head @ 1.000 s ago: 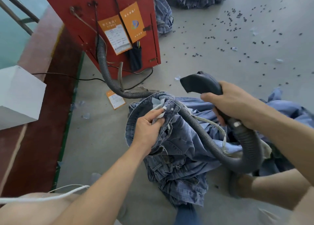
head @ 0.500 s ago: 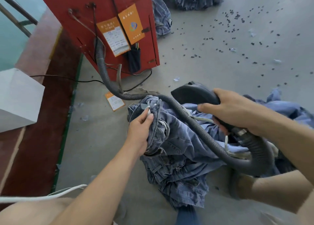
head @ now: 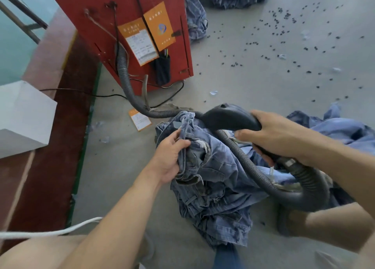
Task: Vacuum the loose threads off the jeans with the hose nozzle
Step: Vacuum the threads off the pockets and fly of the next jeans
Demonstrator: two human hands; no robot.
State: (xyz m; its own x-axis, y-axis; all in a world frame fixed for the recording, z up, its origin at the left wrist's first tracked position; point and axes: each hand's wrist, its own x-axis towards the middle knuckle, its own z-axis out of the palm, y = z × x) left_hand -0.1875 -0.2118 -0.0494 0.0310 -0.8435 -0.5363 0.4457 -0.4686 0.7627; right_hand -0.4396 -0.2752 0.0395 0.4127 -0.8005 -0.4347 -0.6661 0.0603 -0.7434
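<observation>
While the left hand (head: 169, 159) bunches the jeans (head: 213, 185) up off the floor, the right hand (head: 278, 138) grips the nozzle (head: 227, 117) right at the waistband. Looks mid-job to me, most of the denim not yet covered.

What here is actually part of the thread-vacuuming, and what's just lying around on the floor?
Part of the job:
- crumpled blue denim jeans, gripped by the left hand
- black plastic hose nozzle, held by the right hand
- grey ribbed hose
- red metal vacuum cabinet

Just lying about:
- small dark scraps scattered on the floor
- orange paper tag
- white box
- white cord
</observation>
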